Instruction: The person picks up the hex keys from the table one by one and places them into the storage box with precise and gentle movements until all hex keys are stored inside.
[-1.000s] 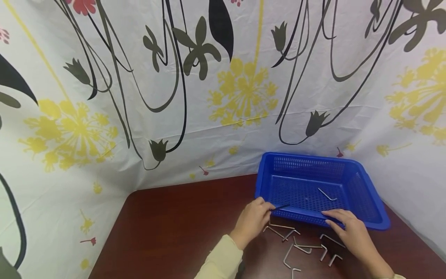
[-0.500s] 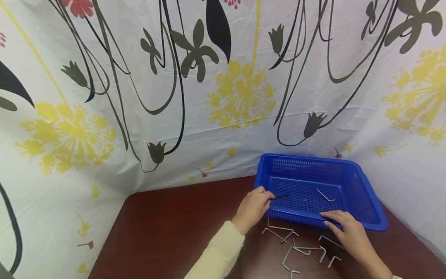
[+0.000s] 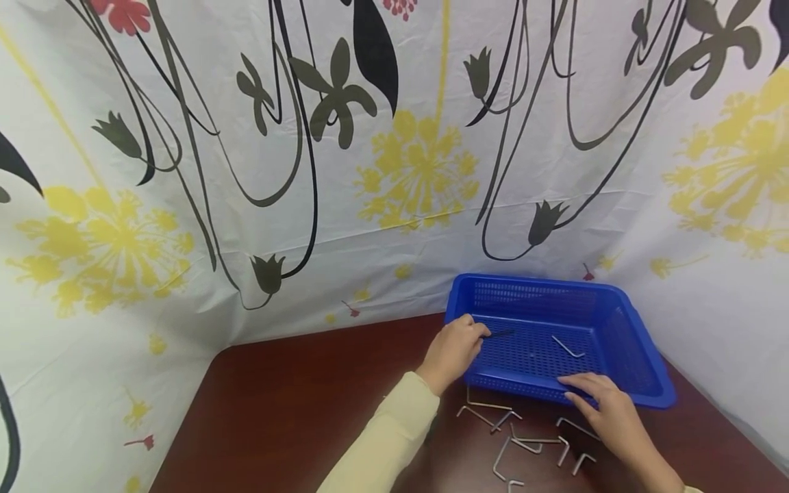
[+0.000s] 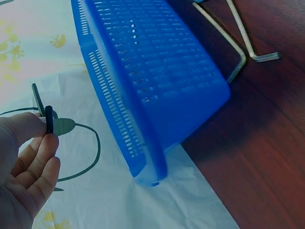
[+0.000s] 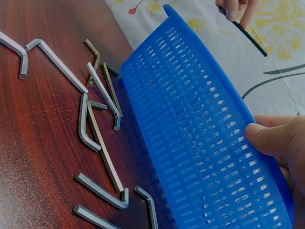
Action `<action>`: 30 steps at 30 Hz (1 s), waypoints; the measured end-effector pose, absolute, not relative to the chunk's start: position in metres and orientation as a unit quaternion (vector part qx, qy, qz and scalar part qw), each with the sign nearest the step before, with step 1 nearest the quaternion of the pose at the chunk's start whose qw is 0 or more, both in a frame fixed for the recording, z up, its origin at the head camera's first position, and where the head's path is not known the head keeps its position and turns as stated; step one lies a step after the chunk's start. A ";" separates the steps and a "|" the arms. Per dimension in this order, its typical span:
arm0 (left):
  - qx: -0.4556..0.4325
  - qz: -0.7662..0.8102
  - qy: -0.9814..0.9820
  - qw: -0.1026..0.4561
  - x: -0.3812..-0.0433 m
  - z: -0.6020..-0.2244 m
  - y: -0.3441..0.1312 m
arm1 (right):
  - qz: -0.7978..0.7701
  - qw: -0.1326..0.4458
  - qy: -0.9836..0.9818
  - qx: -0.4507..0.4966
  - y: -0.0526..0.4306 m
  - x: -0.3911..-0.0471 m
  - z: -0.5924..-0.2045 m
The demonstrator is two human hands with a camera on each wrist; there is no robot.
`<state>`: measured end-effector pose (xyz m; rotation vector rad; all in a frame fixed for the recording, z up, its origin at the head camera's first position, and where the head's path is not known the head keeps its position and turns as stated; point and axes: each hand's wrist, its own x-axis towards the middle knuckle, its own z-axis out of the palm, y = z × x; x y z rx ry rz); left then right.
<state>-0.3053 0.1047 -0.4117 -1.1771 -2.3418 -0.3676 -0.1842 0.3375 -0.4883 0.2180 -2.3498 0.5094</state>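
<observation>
My left hand (image 3: 452,350) pinches a black hex key (image 3: 502,333) between thumb and fingers, above the near left part of the blue basket (image 3: 646,342). In the left wrist view, the black hex key (image 4: 49,119) sticks up from the fingertips, apart from the basket. My right hand (image 3: 613,414) grips the basket's near rim, with its thumb on the outer side in the right wrist view. One silver hex key (image 3: 568,346) lies on the basket's floor.
Several silver and brassy hex keys (image 3: 535,440) lie scattered on the dark red-brown table (image 3: 296,411), in front of the basket. A white cloth (image 3: 394,260) with printed flowers hangs behind and along the sides.
My left hand has moved forward with the black hex key, from the basket's near rim to farther over its inside. The right hand keeps its grip on the rim. The head view has shifted slightly.
</observation>
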 end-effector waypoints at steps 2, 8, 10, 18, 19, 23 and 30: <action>-0.429 -0.134 -0.859 0.245 -0.308 -0.408 0.107 | 0.199 0.354 -0.910 0.084 0.337 -0.185 -0.489; -0.438 -0.120 -0.859 0.238 -0.314 -0.399 0.116 | 0.207 0.346 -0.911 0.082 0.337 -0.185 -0.489; -0.441 -0.112 -0.859 0.236 -0.316 -0.397 0.119 | 0.207 0.345 -0.912 0.080 0.337 -0.185 -0.490; -0.444 -0.094 -0.858 0.238 -0.328 -0.390 0.129 | 0.196 0.360 -0.908 0.086 0.338 -0.185 -0.493; -0.446 -0.093 -0.858 0.238 -0.330 -0.389 0.129 | 0.196 0.361 -0.907 0.087 0.338 -0.185 -0.493; -0.445 -0.092 -0.859 0.236 -0.336 -0.386 0.133 | 0.197 0.361 -0.907 0.085 0.338 -0.186 -0.493; -0.431 -0.107 -0.870 0.215 -0.344 -0.378 0.139 | 0.198 0.353 -0.911 0.079 0.337 -0.184 -0.492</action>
